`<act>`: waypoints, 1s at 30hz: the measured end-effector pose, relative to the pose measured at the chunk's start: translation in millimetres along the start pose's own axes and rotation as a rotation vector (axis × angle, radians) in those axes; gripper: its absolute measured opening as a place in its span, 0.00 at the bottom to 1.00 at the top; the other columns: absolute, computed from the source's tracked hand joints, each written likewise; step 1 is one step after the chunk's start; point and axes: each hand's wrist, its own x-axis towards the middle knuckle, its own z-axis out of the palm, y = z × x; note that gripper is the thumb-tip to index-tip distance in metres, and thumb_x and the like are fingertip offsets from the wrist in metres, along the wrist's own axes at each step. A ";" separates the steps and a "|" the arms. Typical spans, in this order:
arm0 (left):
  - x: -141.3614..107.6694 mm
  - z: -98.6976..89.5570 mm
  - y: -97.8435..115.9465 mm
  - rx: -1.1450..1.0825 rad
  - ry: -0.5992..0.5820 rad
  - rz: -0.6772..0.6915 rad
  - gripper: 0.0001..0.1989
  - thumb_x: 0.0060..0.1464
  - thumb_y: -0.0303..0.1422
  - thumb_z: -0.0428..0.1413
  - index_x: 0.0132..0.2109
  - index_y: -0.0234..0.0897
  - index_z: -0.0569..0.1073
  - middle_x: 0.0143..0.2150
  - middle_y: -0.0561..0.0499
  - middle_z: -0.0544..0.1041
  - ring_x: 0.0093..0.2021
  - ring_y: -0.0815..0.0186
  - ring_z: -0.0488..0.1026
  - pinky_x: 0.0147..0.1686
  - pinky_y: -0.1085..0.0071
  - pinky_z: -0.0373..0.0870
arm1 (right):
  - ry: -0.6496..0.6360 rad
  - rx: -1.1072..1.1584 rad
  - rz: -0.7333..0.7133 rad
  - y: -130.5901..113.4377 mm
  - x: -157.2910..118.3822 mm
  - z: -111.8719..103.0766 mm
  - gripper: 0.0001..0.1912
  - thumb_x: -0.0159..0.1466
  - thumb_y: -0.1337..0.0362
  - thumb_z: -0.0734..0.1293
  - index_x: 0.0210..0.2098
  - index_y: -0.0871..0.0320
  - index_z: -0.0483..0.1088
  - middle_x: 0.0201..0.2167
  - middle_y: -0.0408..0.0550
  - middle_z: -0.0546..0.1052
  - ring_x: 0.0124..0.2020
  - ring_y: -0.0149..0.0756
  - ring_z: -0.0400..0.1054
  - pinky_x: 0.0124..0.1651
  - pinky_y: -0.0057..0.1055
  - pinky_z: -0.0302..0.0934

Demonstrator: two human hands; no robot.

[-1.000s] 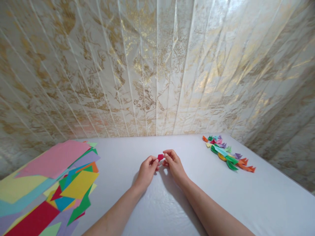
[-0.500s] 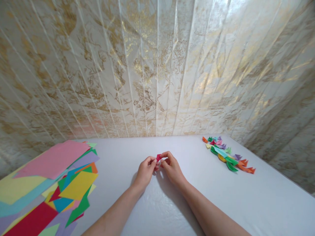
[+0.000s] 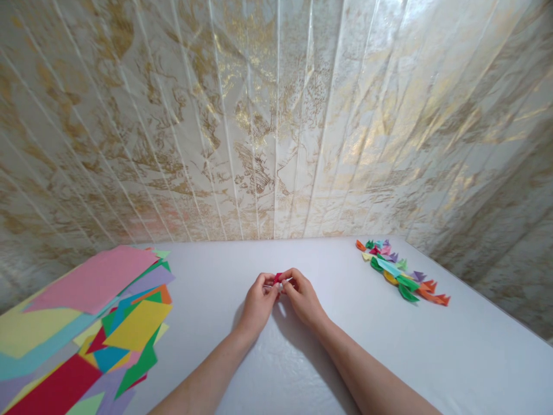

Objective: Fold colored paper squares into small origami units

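Between my two hands, above the middle of the white table, is a small folded piece of red paper (image 3: 277,278). My left hand (image 3: 258,300) pinches its left side with thumb and fingers. From the other side my right hand (image 3: 301,294) grips it, thumb and index finger curled in close. Most of the paper is covered by the fingertips, and a small white patch shows below the red. The exact shape of the folds cannot be made out.
To the left, loose coloured paper sheets lie in an overlapping pile, with a pink sheet (image 3: 97,276) and a yellow sheet (image 3: 138,326) on top. On the right of the white table (image 3: 207,369) stand several small folded paper figures (image 3: 391,268). A gold-patterned curtain (image 3: 259,115) hangs behind.
The fingers have shifted around the red paper, and less of it shows above them. My left fingertips have moved slightly up. The sheets and folded figures have stayed put.
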 end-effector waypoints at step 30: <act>-4.0 -2.6 7.8 0.215 0.014 0.177 0.04 0.52 0.30 0.54 0.37 0.40 0.68 0.40 0.52 0.72 0.36 0.68 0.73 0.37 0.70 0.72 | -0.002 -0.161 -0.095 -0.8 0.3 -0.8 0.06 0.60 0.67 0.61 0.29 0.57 0.69 0.30 0.43 0.72 0.32 0.33 0.67 0.36 0.28 0.60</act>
